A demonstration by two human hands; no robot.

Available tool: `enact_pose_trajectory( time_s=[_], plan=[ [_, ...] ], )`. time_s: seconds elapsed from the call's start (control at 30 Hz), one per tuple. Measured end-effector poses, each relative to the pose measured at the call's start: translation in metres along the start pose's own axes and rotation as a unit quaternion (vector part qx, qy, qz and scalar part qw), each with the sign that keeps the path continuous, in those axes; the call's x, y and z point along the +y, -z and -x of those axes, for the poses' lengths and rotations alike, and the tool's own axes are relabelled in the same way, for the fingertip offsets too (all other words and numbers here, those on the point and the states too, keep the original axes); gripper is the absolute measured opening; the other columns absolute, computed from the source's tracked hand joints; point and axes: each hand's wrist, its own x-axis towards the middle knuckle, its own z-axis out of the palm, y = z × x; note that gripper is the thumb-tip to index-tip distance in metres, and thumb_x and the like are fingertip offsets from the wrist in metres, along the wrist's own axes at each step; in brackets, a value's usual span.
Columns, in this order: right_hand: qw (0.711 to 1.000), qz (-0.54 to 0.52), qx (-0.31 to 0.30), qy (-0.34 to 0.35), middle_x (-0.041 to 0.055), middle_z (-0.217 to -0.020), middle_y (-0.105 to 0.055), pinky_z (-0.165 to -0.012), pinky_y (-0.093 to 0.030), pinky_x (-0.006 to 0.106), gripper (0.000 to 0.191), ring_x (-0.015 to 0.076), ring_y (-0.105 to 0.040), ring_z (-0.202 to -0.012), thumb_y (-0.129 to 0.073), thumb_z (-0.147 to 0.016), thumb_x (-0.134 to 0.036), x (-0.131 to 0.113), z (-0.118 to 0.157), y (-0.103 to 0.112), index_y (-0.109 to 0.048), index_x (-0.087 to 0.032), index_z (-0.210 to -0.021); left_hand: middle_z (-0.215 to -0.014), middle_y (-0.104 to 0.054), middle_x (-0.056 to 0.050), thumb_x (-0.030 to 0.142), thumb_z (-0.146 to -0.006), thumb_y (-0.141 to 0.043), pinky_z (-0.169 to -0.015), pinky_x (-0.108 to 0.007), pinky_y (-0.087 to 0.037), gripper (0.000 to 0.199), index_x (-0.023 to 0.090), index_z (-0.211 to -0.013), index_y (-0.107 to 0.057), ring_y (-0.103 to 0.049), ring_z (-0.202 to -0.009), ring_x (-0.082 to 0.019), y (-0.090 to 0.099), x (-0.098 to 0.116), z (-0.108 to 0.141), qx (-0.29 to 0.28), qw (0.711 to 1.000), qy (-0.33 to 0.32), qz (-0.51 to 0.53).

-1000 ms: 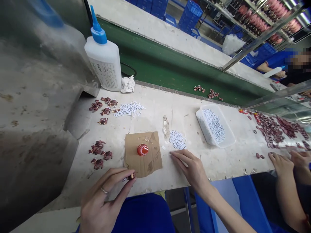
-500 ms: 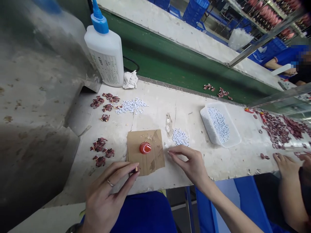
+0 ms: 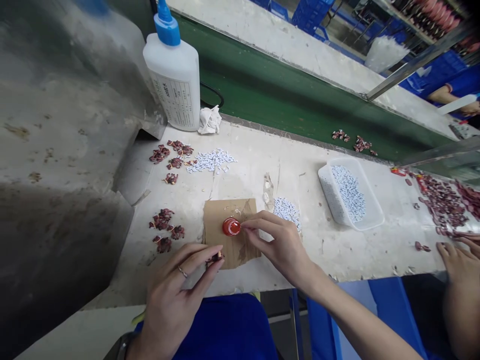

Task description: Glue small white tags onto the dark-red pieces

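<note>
My left hand (image 3: 187,285) pinches a small dark-brown figurine (image 3: 216,257) between thumb and fingertips, over the near edge of a brown cardboard piece (image 3: 243,252). On the cardboard sits a small round red dish (image 3: 230,227) with a glossy surface. My right hand (image 3: 279,245) is closed in a pinch, its fingertips at the dish's right rim. What looks like a tiny white piece (image 3: 237,227) shows at those tips, mostly hidden. Just behind the right hand lies a pile of small white pieces (image 3: 286,211).
Brown figurines (image 3: 161,220) and more white pieces (image 3: 210,161) lie at left, near a white bottle (image 3: 174,85) with a blue cap. A clear tub (image 3: 369,210) of white pieces stands right. Another person's hand (image 3: 459,260) rests by brown parts (image 3: 442,200).
My right hand has moved left from beside the white pile to the red dish. My left hand still holds the figurine, now turned slightly. The whole view has shifted a little.
</note>
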Motion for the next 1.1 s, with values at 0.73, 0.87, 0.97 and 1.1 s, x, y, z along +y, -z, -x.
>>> enact_pose_trajectory(
  time_s=[0.73,0.87,0.97,1.1],
  plan=[
    [0.969,-0.236,0.028,-0.065,0.0015,-0.088,-0.079,-0.074,-0.061,0.032,0.017,0.0169,-0.074,-0.083,-0.07,-0.091,-0.01,-0.044,0.018,-0.001,-0.078,-0.025,-0.094,-0.1,-0.073,0.012,0.021,-0.095,-0.068,-0.093,-0.004,-0.051,0.014,0.029,-0.106,-0.067,-0.069,-0.089,0.001,-0.005,0.017,-0.006,0.001,0.998,0.017,0.064],
    [0.974,-0.218,0.018,-0.055,0.002,-0.089,-0.078,-0.074,-0.062,0.033,0.017,0.0176,-0.073,-0.083,-0.069,-0.093,-0.012,-0.043,0.017,0.002,-0.078,-0.026,-0.096,-0.099,-0.074,0.01,0.02,-0.094,-0.068,-0.092,-0.009,-0.055,0.014,0.028,-0.106,-0.068,-0.07,-0.09,-0.002,-0.006,0.016,-0.006,0.002,0.998,0.014,0.061],
    [0.984,-0.175,0.005,-0.035,0.0033,-0.094,-0.077,-0.073,-0.063,0.032,0.019,0.0184,-0.074,-0.086,-0.066,-0.096,-0.014,-0.044,0.019,0.004,-0.078,-0.027,-0.103,-0.099,-0.074,0.009,0.019,-0.093,-0.071,-0.091,-0.009,-0.056,0.016,0.027,-0.106,-0.068,-0.07,-0.088,-0.003,-0.006,0.016,-0.005,0.008,0.999,0.001,0.045],
    [0.996,-0.083,-0.005,0.045,0.0068,-0.106,-0.077,-0.073,-0.066,0.029,0.031,0.0176,-0.076,-0.09,-0.059,-0.1,-0.01,-0.048,0.023,0.008,-0.072,-0.027,-0.122,-0.1,-0.074,0.008,0.02,-0.094,-0.069,-0.089,-0.011,-0.059,0.015,0.027,-0.107,-0.068,-0.071,-0.086,-0.004,-0.006,0.018,-0.003,0.012,0.999,-0.001,0.046]
  ],
)
